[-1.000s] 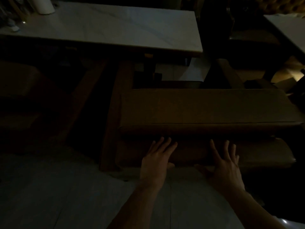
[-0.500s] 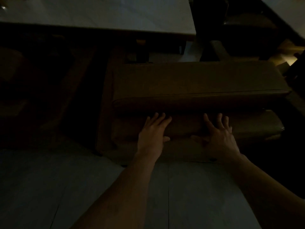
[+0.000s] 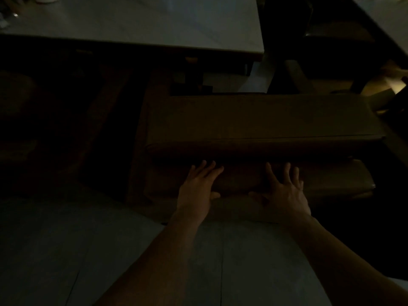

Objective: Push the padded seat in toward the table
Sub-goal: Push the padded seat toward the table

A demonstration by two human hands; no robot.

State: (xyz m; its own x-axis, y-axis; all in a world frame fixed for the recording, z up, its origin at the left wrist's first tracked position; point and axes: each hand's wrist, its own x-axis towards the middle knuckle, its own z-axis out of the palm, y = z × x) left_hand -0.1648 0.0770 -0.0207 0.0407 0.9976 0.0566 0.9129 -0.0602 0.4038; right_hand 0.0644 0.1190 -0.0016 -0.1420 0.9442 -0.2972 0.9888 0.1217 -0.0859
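Note:
The scene is very dark. A brown padded seat [image 3: 260,120], long and box-shaped, stands on the floor in front of a pale marble-topped table [image 3: 154,23]. Both my hands lie flat against the lower near side of the seat, fingers spread and pointing forward. My left hand [image 3: 196,191] presses near the middle. My right hand [image 3: 284,191] presses a little to its right. Neither hand grips anything. The seat's far edge is close to the table's front right corner.
A dark wooden table leg [image 3: 136,140] runs down just left of the seat. Another pale tabletop [image 3: 388,21] and dark seating [image 3: 335,47] stand at the upper right. Grey tiled floor [image 3: 66,250] lies under my arms.
Both hands have stayed flat on the seat's near side with arms stretched further out. The seat and table shift within the view as my head moves.

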